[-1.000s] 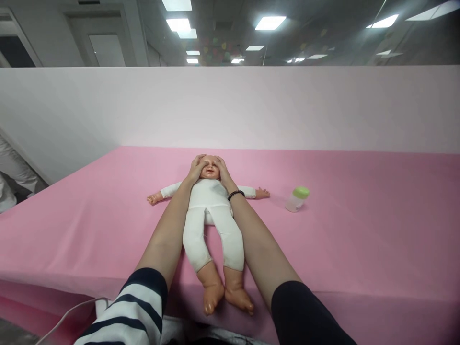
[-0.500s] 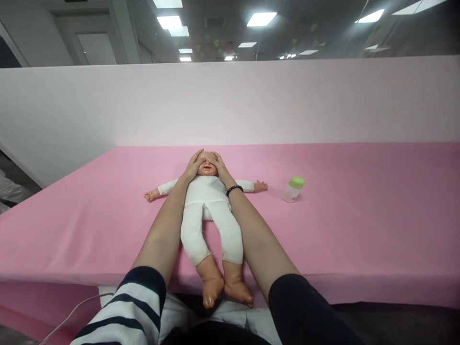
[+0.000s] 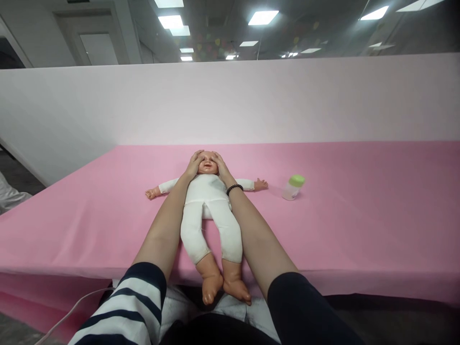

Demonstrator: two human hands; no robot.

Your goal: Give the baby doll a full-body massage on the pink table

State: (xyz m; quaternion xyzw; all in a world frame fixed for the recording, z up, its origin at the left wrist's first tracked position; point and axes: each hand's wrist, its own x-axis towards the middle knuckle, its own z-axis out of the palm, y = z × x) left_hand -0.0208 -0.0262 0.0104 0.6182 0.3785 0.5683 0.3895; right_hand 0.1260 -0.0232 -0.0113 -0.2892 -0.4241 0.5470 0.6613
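Observation:
A baby doll (image 3: pixel 205 191) with a white cloth body lies on its back, arms spread wide and feet toward me. My left hand (image 3: pixel 194 164) rests along one side of its head, fingers stretched over the temple and top. On the opposite side, my right hand (image 3: pixel 220 166) lies against the head in the same way, a dark beaded bracelet on that wrist. Both hands are open and touch the doll's head without closing round it. Between them the doll's eyes, nose and mouth show; the sides of its head are covered.
A small bottle with a green cap (image 3: pixel 293 187) stands right of the doll's outstretched hand. The pink-covered table (image 3: pixel 359 206) backs onto a low white partition (image 3: pixel 287 100). A pale cable (image 3: pixel 75 306) hangs below the front edge at lower left.
My thumbs have drawn outward from the middle of the doll's face, so its eyes now show. My palms stay at the sides of its head, and the doll lies as before.

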